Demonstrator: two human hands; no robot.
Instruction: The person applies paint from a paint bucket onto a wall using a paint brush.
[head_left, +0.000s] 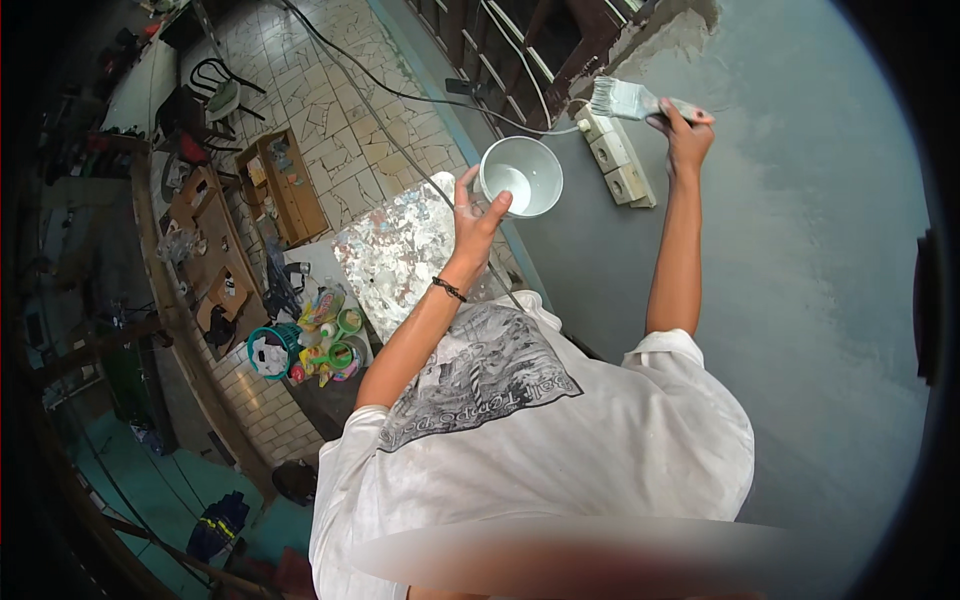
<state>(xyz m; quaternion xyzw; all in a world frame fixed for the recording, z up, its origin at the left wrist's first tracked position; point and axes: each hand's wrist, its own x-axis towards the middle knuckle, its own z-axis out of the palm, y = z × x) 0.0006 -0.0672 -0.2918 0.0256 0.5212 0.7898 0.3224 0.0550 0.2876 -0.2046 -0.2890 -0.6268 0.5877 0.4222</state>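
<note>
The left arm reaches up and forward, elbow bent, and the left hand (pixel 476 222) grips a round, pale-grey, smooth-walled cup (pixel 541 168), its thumb at the near rim and its fingers spread along the outer side. The cup's mouth faces the camera, showing white, smooth-looking paint (pixel 516 190) at the bottom. A dark, beaded-looking bracelet (pixel 449 289) circles the left wrist.

The right arm stretches almost straight ahead from a rolled white sleeve (pixel 668 346). The fingers of the right hand (pixel 688 140) are closed around the handle of a wide, flat paintbrush (pixel 628 101) with paint-smeared bristles and a reddish handle end. The brush lies sideways, bristles pointing left, near the upper end of an off-white, rectangular multi-socket strip (pixel 613 157); whether the bristles touch the surface behind cannot be told.

That surface is a flat grey wall (pixel 790 230) with paler, cloudy streaks, rough and crumbly beside a dark window grille (pixel 520 50). Beneath the left forearm is a board (pixel 390 255) crusted with white and bluish splatters.
</note>
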